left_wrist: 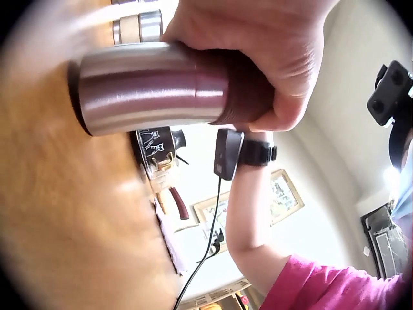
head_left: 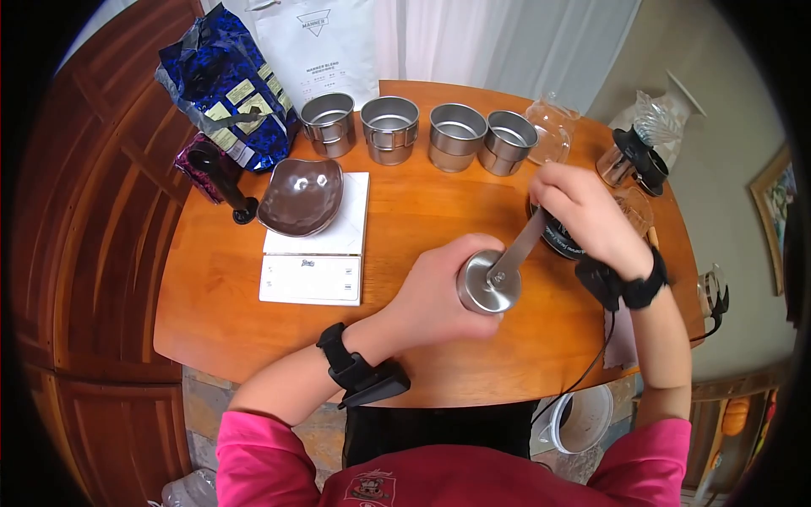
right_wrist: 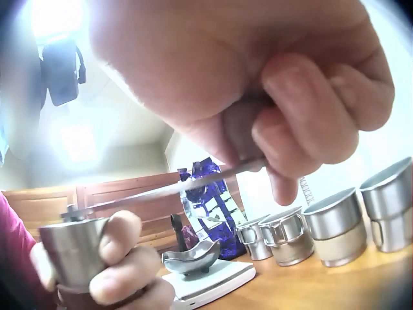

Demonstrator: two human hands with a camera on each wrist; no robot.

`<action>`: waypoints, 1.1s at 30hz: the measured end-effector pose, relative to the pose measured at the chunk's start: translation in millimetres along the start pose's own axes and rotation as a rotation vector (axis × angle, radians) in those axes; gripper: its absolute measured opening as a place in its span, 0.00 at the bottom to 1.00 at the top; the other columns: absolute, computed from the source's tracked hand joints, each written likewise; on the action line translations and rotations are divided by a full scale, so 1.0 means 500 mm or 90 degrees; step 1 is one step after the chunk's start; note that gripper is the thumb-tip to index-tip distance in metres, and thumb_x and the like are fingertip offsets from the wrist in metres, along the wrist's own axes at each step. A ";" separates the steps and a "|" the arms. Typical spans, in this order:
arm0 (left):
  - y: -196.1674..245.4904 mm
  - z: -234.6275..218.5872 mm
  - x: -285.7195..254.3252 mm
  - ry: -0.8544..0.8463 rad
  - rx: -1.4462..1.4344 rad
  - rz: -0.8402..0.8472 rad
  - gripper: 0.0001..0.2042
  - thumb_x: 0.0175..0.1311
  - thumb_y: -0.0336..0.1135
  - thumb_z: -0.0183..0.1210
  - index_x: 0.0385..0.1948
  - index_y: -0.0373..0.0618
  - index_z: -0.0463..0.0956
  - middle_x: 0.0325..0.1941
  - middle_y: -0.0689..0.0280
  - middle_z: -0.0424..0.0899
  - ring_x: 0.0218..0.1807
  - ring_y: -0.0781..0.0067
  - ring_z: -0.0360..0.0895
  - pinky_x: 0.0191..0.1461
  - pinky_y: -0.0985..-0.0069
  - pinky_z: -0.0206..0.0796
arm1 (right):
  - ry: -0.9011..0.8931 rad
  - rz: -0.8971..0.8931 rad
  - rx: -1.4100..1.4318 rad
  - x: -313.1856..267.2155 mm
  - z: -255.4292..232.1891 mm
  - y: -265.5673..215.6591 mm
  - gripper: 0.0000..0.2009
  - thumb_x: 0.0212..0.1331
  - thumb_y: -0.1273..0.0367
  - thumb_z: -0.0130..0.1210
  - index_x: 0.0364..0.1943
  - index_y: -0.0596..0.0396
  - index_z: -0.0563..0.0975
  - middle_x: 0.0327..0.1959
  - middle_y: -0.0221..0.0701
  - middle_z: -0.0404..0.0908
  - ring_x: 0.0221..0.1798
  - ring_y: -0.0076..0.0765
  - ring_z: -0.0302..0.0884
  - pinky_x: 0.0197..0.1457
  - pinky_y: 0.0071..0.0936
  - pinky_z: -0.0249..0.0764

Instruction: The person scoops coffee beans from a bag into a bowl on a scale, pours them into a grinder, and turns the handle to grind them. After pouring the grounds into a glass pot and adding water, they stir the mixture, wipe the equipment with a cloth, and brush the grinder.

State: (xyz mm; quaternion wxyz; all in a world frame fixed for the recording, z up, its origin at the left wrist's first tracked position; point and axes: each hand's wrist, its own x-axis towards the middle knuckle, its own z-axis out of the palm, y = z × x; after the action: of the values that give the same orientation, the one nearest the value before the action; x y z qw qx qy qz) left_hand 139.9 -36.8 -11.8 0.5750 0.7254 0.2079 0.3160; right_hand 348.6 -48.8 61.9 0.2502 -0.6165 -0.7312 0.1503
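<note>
A steel hand grinder (head_left: 488, 282) stands upright over the front middle of the table. My left hand (head_left: 439, 291) grips round its body; in the left wrist view the hand (left_wrist: 258, 58) wraps the dark band of the steel cylinder (left_wrist: 151, 87), whose base is at the wooden surface. A flat metal crank arm (head_left: 522, 241) runs from the grinder's top toward the back right. At its far end my right hand (head_left: 587, 211) holds the knob; the right wrist view shows this hand (right_wrist: 258, 84) with fingers curled round the dark knob (right_wrist: 245, 129).
A brown dish (head_left: 302, 198) sits on a white scale (head_left: 311, 279) at the left. Behind stand several steel cups (head_left: 389, 131), a blue bag (head_left: 224, 84) and a white bag (head_left: 317, 51). Glassware (head_left: 551, 131) and a black-lidded jar (head_left: 617, 160) are at the back right.
</note>
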 end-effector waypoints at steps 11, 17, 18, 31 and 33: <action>-0.013 -0.017 0.011 0.025 -0.031 0.013 0.26 0.34 0.27 0.66 0.42 0.44 0.68 0.38 0.68 0.74 0.41 0.78 0.72 0.46 0.78 0.64 | 0.189 0.052 0.050 -0.166 0.052 -0.044 0.04 0.56 0.72 0.47 0.32 0.58 0.72 0.22 0.38 0.72 0.25 0.39 0.73 0.29 0.27 0.68; -0.017 -0.015 0.009 0.061 -0.024 0.045 0.26 0.35 0.26 0.65 0.42 0.44 0.68 0.37 0.68 0.75 0.40 0.79 0.72 0.46 0.79 0.65 | 0.125 -0.162 -0.109 -0.232 0.090 -0.111 0.18 0.43 0.67 0.60 0.39 0.61 0.71 0.12 0.29 0.68 0.11 0.34 0.67 0.16 0.28 0.62; -0.017 -0.013 0.009 0.071 -0.002 0.082 0.25 0.35 0.27 0.65 0.42 0.45 0.68 0.36 0.69 0.76 0.39 0.79 0.73 0.45 0.79 0.66 | 0.115 -0.159 -0.083 -0.234 0.095 -0.131 0.22 0.41 0.66 0.61 0.42 0.62 0.71 0.12 0.27 0.66 0.11 0.32 0.65 0.16 0.26 0.60; -0.029 -0.023 0.005 0.075 -0.004 0.063 0.26 0.37 0.23 0.64 0.43 0.46 0.65 0.37 0.67 0.75 0.40 0.77 0.73 0.45 0.77 0.65 | 0.040 -0.332 -0.353 -0.163 0.156 -0.278 0.17 0.45 0.68 0.51 0.42 0.54 0.74 0.16 0.23 0.63 0.16 0.21 0.60 0.19 0.22 0.54; -0.031 -0.026 0.006 0.042 -0.072 0.018 0.26 0.37 0.23 0.64 0.43 0.46 0.65 0.37 0.67 0.76 0.41 0.77 0.73 0.45 0.77 0.65 | 0.006 -0.330 -0.309 -0.136 0.161 -0.288 0.18 0.42 0.68 0.53 0.42 0.56 0.73 0.17 0.24 0.65 0.17 0.22 0.64 0.20 0.22 0.56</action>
State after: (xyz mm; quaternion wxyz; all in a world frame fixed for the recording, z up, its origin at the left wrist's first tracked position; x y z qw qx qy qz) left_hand 133.8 -22.0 -24.2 0.6037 0.6836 0.1984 0.3590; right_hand 193.2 -135.9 59.1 0.1298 -0.4527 -0.8766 -0.0989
